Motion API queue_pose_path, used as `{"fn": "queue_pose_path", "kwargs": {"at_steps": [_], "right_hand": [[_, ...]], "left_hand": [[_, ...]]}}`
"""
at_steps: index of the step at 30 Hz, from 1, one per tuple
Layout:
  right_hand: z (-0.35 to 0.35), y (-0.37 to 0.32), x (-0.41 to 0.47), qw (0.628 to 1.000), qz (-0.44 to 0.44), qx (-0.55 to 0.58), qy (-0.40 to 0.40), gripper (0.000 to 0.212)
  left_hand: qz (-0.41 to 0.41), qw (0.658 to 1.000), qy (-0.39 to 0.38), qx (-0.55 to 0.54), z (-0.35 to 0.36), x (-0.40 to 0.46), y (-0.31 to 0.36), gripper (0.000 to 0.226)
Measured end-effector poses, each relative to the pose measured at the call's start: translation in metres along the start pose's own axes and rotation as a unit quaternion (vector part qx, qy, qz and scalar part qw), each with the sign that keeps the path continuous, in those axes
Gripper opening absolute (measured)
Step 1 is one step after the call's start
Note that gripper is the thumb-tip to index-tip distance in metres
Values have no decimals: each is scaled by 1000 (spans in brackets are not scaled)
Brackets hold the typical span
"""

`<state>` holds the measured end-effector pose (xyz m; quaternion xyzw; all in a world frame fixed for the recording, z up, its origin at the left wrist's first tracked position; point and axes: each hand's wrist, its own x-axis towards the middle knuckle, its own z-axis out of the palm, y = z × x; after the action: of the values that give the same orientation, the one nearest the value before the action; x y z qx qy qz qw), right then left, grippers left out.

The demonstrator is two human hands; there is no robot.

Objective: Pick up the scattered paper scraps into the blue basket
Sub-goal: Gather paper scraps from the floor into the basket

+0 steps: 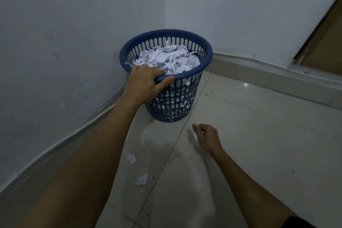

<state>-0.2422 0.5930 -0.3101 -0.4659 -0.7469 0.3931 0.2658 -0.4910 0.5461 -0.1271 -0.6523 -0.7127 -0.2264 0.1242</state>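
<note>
Pale floor tiles [249,144] fill the lower right of the frame, met by grey-white walls [64,33] that form a corner at upper centre. Along the foot of the walls a skirting strip [268,72] is seen, and a brown board [325,42] is leaned at the upper right edge. The blue basket [185,98] is stood in the corner, at the centre of the frame, heaped with white paper scraps [166,59]. Its near rim is gripped by the left hand [146,83], fingers curled inside and thumb laid along the outside. The right hand [207,139] is held low over the tiles just below the basket, fingers curled; a small white bit seems to be pinched there, though this cannot be told for certain. Two loose scraps are left on the floor at lower centre: one torn scrap [131,158] and one crumpled scrap [142,179], partly flanked by the left forearm.
</note>
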Motion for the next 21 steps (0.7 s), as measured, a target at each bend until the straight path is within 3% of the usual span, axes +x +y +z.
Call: {"fn": "queue_pose_path", "kwargs": {"at_steps": [7,13,19,21], "right_hand": [[-67,-119,65,980,-72,99,156,50],[-98,-227,114,948,-166,136,234,47],[-68,-263,173,957,-141,162,197,37],[-59,-260,183,976,-120,128,132,35]], "left_hand": [[3,1000,14,9,0,1,2,67],[1,999,28,29,-2,-4,5,66],[3,999,11,44,2,7,4,65],[4,999,19,38,5,9,3,62]]}}
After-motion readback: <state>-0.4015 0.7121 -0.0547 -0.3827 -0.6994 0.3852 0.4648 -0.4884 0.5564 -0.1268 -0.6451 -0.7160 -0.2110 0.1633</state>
